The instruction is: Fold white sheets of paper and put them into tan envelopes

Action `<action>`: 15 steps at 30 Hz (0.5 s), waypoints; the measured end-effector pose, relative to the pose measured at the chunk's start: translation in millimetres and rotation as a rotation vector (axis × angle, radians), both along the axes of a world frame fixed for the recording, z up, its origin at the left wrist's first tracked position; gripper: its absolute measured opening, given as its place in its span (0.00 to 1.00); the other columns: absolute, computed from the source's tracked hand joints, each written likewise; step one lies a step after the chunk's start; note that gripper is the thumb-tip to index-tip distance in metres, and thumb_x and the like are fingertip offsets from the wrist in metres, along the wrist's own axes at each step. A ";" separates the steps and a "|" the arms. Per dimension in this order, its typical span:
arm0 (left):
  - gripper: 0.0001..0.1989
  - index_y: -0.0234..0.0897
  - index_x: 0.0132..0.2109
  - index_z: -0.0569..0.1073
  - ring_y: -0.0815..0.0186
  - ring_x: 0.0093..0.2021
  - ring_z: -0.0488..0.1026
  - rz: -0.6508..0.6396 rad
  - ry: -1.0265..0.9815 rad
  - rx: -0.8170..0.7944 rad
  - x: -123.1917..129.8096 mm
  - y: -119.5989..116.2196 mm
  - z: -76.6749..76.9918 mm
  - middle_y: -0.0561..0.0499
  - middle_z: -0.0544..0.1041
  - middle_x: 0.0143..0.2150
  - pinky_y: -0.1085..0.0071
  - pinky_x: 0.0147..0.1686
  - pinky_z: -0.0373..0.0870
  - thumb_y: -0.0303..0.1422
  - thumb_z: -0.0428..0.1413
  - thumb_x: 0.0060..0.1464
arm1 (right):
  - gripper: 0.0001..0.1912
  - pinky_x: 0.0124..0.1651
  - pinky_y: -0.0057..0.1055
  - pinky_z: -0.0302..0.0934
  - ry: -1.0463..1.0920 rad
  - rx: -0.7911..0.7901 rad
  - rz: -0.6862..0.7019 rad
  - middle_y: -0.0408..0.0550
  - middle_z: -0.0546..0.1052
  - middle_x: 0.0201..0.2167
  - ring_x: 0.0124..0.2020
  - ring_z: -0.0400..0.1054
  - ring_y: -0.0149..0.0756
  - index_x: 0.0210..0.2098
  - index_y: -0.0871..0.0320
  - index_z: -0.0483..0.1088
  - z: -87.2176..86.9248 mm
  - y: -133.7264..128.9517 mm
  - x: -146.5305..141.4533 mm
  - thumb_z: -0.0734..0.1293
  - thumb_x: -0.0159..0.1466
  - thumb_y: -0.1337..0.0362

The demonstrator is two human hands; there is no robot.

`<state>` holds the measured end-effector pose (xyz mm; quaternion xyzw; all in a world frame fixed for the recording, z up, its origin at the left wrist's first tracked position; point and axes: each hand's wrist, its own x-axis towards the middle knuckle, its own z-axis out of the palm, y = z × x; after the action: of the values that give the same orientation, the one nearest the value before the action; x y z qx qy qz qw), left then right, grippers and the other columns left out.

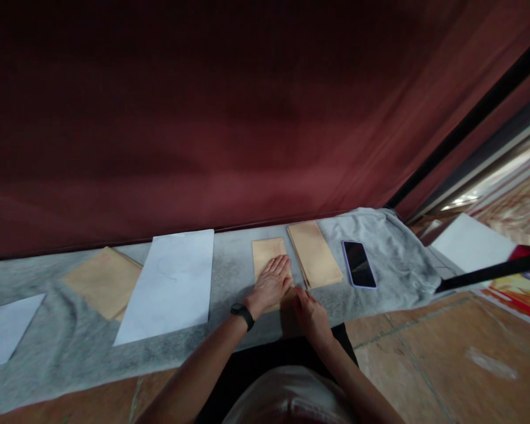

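A tan paper envelope (267, 250) lies on the grey cloth in front of me. My left hand (272, 282), with a black watch on the wrist, rests flat on it, fingers stretched out. At the envelope's near right corner, my right hand (311, 312) has its fingers closed in a pinch; what they hold is too small to make out, though they touch the paper's edge. Just right of my hands is a stack of similar tan envelopes (318, 253).
A phone (360, 265) lies right of the stack. To the left are a large white sheet (172, 288), more tan envelopes (101, 282) and another white sheet (9, 333), all on the grey cloth (232, 277). A dark red curtain (247, 147) hangs behind.
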<state>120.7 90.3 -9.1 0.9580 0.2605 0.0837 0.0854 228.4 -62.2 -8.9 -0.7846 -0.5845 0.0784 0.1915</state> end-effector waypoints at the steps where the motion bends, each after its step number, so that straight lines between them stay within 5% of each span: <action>1: 0.28 0.29 0.70 0.59 0.59 0.74 0.53 -0.001 -0.001 -0.006 -0.7 -2.4 1.3 0.39 0.58 0.73 0.57 0.72 0.49 0.40 0.40 0.70 | 0.15 0.30 0.27 0.65 -0.005 -0.002 0.000 0.52 0.82 0.40 0.31 0.78 0.38 0.53 0.56 0.69 1.1 -0.4 -0.3 0.57 0.71 0.70; 15: 0.28 0.34 0.71 0.58 0.61 0.74 0.53 -0.076 0.014 -0.062 -26.2 -34.8 4.2 0.43 0.59 0.73 0.57 0.72 0.47 0.42 0.37 0.72 | 0.14 0.33 0.22 0.64 0.008 -0.016 -0.038 0.51 0.81 0.45 0.34 0.78 0.33 0.55 0.55 0.70 4.0 -1.0 -3.4 0.57 0.74 0.66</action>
<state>94.5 55.5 -4.9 0.9647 0.2273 0.0655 0.1161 225.0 -63.1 -4.9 -0.7968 -0.5679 0.0827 0.1891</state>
